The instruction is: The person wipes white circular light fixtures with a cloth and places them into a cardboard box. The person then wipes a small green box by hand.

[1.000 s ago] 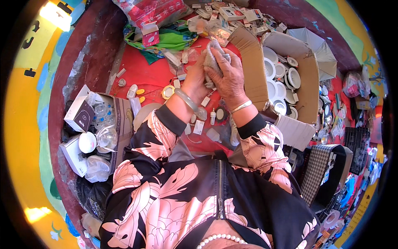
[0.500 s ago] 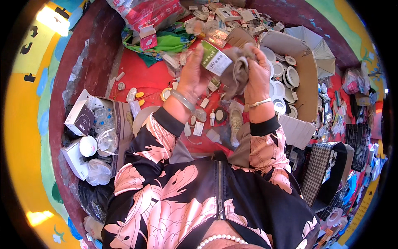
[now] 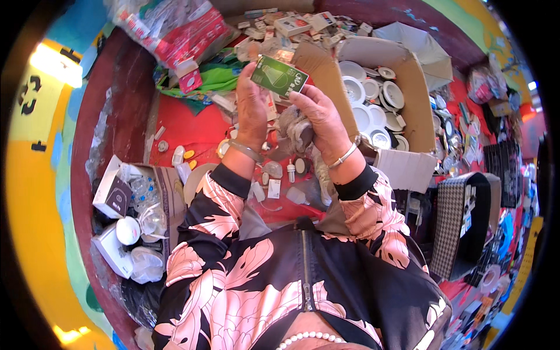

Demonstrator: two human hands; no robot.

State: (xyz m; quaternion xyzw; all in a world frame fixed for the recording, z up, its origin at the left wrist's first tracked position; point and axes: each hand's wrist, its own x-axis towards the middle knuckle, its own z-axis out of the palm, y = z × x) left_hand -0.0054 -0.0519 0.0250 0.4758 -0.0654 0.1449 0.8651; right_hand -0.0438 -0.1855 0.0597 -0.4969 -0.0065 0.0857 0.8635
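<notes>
My left hand (image 3: pixel 252 108) and my right hand (image 3: pixel 318 116) hold up a small green carton (image 3: pixel 280 76) between them, one at each end, above a red table surface (image 3: pixel 192 131). The carton lies tilted, with a white bulb picture on its face. My right hand also grips a grey cloth (image 3: pixel 294 131) bunched in the palm below the carton. Both wrists carry bangles. Small bulbs and loose parts (image 3: pixel 289 169) lie on the table under my hands.
A cardboard box of white round light fittings (image 3: pixel 373 99) stands at the right. At the left sits a box with clear plastic pieces and white items (image 3: pixel 137 216). Red and green packets (image 3: pixel 186 46) and small cartons (image 3: pixel 291 23) pile at the back. A checked bag (image 3: pixel 461 221) stands at right.
My hands have risen from the table. The green carton has come up and turned flatter, now held by both hands; the grey cloth stays bunched in my right hand.
</notes>
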